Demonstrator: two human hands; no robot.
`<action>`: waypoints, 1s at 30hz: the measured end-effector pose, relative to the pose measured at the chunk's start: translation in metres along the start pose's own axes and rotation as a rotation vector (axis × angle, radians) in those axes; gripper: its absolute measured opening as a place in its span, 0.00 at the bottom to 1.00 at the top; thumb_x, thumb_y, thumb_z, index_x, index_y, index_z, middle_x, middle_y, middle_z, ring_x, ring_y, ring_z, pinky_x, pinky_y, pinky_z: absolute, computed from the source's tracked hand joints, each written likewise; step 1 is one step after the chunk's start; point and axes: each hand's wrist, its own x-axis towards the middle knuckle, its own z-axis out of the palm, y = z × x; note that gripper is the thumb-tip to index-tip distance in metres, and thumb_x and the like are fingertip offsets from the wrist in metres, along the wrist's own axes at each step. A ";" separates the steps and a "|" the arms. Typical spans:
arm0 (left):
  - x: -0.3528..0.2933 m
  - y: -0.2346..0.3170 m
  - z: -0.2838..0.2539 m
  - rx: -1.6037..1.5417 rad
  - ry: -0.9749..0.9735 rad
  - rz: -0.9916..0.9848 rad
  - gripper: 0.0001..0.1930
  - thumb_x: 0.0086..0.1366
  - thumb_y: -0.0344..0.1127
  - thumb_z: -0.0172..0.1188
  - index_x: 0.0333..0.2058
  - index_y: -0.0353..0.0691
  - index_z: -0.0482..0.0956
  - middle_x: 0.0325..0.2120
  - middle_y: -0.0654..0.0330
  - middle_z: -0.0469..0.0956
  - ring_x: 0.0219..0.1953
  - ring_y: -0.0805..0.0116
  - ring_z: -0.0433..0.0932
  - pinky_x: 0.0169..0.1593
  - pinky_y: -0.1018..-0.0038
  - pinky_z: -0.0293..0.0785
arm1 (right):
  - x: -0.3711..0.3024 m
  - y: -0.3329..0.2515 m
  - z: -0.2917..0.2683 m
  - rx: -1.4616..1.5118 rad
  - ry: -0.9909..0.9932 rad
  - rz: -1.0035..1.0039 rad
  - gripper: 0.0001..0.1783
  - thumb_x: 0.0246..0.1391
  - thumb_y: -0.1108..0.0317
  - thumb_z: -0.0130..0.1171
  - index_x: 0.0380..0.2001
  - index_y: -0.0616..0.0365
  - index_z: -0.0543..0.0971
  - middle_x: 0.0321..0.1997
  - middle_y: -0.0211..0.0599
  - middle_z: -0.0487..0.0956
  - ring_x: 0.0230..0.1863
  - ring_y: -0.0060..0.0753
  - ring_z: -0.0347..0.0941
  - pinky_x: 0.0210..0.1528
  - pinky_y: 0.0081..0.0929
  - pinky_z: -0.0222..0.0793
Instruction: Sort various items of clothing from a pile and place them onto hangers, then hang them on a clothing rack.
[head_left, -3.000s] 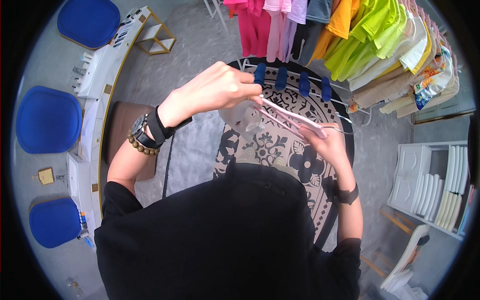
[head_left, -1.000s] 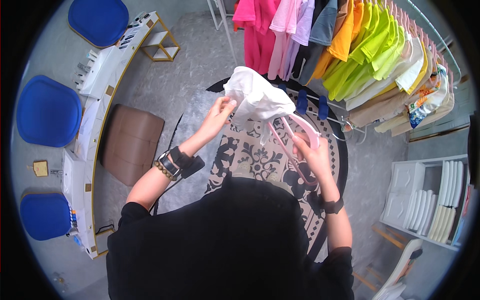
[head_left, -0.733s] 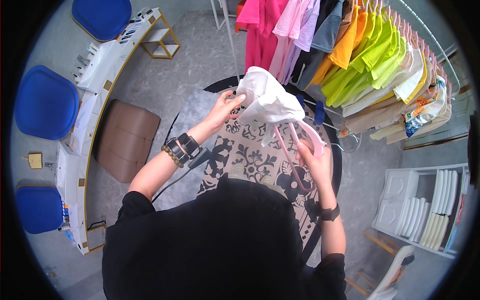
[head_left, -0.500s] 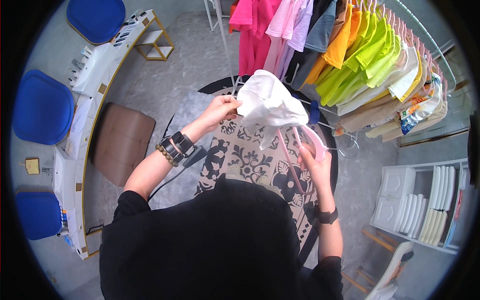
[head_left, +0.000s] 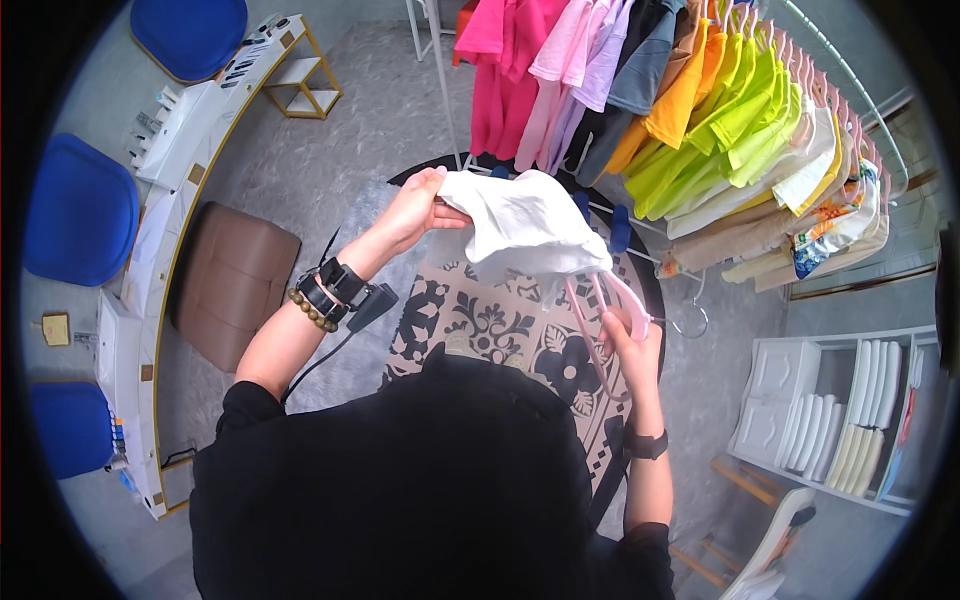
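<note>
A white garment (head_left: 535, 225), likely a shirt, hangs bunched in front of me, with part of a pink hanger (head_left: 626, 297) inside it. My left hand (head_left: 415, 212) is closed on the garment's left edge, the cloth lying over its fingers. Around the hanger's pink frame, near its metal hook (head_left: 690, 320), my right hand (head_left: 632, 350) is closed. The hook points right, and the lower bar slants down past my right hand. The cloth hides the hanger's far end.
A white clothes rack (head_left: 850, 75) packed with colourful shirts (head_left: 720, 130) on pink hangers stands ahead and right. Below my hands lies a patterned rug (head_left: 490, 325). To the left are a brown ottoman (head_left: 235, 285) and a long counter (head_left: 165, 270); a white shelf unit (head_left: 840, 335) stands right.
My left hand has moved left and slightly up, pulling the white garment out wider. The right hand still holds the hanger, slightly lower than before.
</note>
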 end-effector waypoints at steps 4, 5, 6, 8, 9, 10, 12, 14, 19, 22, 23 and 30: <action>0.015 -0.011 -0.018 0.348 0.106 -0.065 0.19 0.76 0.51 0.38 0.43 0.39 0.63 0.36 0.52 0.79 0.32 0.65 0.84 0.33 0.75 0.80 | 0.007 -0.004 0.000 -0.003 -0.046 -0.020 0.11 0.58 0.68 0.59 0.36 0.68 0.82 0.20 0.29 0.77 0.18 0.16 0.67 0.22 0.17 0.61; 0.018 -0.014 -0.020 0.306 0.148 -0.046 0.18 0.76 0.50 0.39 0.43 0.39 0.63 0.37 0.52 0.79 0.34 0.66 0.83 0.33 0.75 0.80 | 0.009 -0.004 0.001 0.001 -0.043 -0.026 0.11 0.59 0.68 0.59 0.37 0.68 0.82 0.20 0.29 0.77 0.18 0.17 0.67 0.22 0.17 0.61; 0.022 -0.016 -0.021 0.264 0.190 -0.028 0.17 0.76 0.50 0.40 0.44 0.39 0.63 0.37 0.52 0.78 0.35 0.67 0.83 0.32 0.75 0.80 | 0.011 -0.004 0.001 -0.001 -0.046 -0.031 0.11 0.59 0.68 0.59 0.37 0.68 0.82 0.20 0.29 0.77 0.18 0.17 0.67 0.22 0.17 0.61; 0.029 -0.019 -0.022 0.159 0.202 -0.003 0.17 0.75 0.49 0.43 0.44 0.38 0.63 0.38 0.53 0.77 0.37 0.66 0.82 0.35 0.73 0.81 | 0.014 -0.004 0.002 0.010 -0.046 -0.043 0.11 0.59 0.69 0.59 0.37 0.69 0.82 0.20 0.30 0.77 0.18 0.17 0.68 0.22 0.17 0.62; 0.031 -0.019 -0.021 0.055 0.210 0.017 0.17 0.74 0.48 0.46 0.44 0.37 0.63 0.39 0.53 0.76 0.39 0.66 0.82 0.37 0.71 0.82 | 0.016 -0.005 0.002 0.017 -0.051 -0.049 0.12 0.59 0.69 0.60 0.37 0.69 0.82 0.20 0.31 0.77 0.18 0.17 0.68 0.22 0.18 0.62; 0.032 -0.019 -0.018 0.054 0.210 0.017 0.17 0.74 0.48 0.46 0.44 0.37 0.63 0.39 0.53 0.76 0.39 0.66 0.82 0.37 0.71 0.82 | 0.019 -0.006 0.002 0.016 -0.051 -0.049 0.12 0.59 0.69 0.60 0.37 0.69 0.82 0.20 0.31 0.77 0.18 0.17 0.68 0.22 0.18 0.62; 0.026 -0.014 -0.003 0.120 0.205 -0.071 0.20 0.71 0.47 0.54 0.48 0.37 0.62 0.40 0.56 0.75 0.42 0.66 0.80 0.41 0.69 0.82 | 0.023 -0.009 0.003 0.029 -0.036 -0.072 0.12 0.59 0.69 0.60 0.38 0.69 0.81 0.21 0.31 0.77 0.18 0.17 0.68 0.22 0.17 0.62; 0.027 -0.022 -0.004 0.063 0.131 -0.109 0.24 0.67 0.47 0.59 0.51 0.36 0.65 0.41 0.57 0.77 0.42 0.67 0.81 0.43 0.69 0.82 | 0.028 -0.013 0.004 0.029 -0.029 -0.074 0.12 0.58 0.69 0.60 0.38 0.70 0.81 0.21 0.30 0.77 0.18 0.18 0.68 0.22 0.17 0.62; 0.026 -0.032 -0.003 -0.090 -0.015 -0.337 0.23 0.66 0.46 0.61 0.51 0.34 0.72 0.43 0.55 0.80 0.40 0.70 0.82 0.41 0.76 0.79 | 0.028 -0.017 0.005 0.048 0.017 -0.068 0.12 0.58 0.69 0.60 0.38 0.70 0.82 0.21 0.30 0.77 0.18 0.18 0.68 0.22 0.17 0.61; 0.026 -0.034 0.004 -0.089 -0.026 -0.361 0.22 0.66 0.44 0.62 0.49 0.32 0.74 0.45 0.56 0.79 0.43 0.71 0.81 0.42 0.76 0.78 | 0.028 -0.018 0.002 0.008 0.022 -0.087 0.11 0.60 0.69 0.60 0.39 0.67 0.83 0.20 0.29 0.77 0.18 0.15 0.68 0.21 0.15 0.62; 0.025 -0.031 0.008 -0.101 -0.024 -0.269 0.21 0.66 0.41 0.62 0.50 0.32 0.73 0.44 0.56 0.79 0.45 0.70 0.80 0.45 0.74 0.77 | 0.027 -0.018 0.000 -0.018 0.029 -0.084 0.11 0.60 0.69 0.60 0.38 0.67 0.83 0.20 0.29 0.77 0.18 0.15 0.68 0.22 0.15 0.62; 0.026 -0.020 0.009 -0.265 -0.239 0.125 0.19 0.72 0.39 0.50 0.53 0.30 0.70 0.50 0.56 0.76 0.52 0.67 0.76 0.59 0.69 0.71 | 0.019 -0.009 -0.002 -0.040 0.035 -0.104 0.11 0.60 0.68 0.60 0.38 0.68 0.83 0.20 0.29 0.77 0.18 0.15 0.68 0.21 0.15 0.62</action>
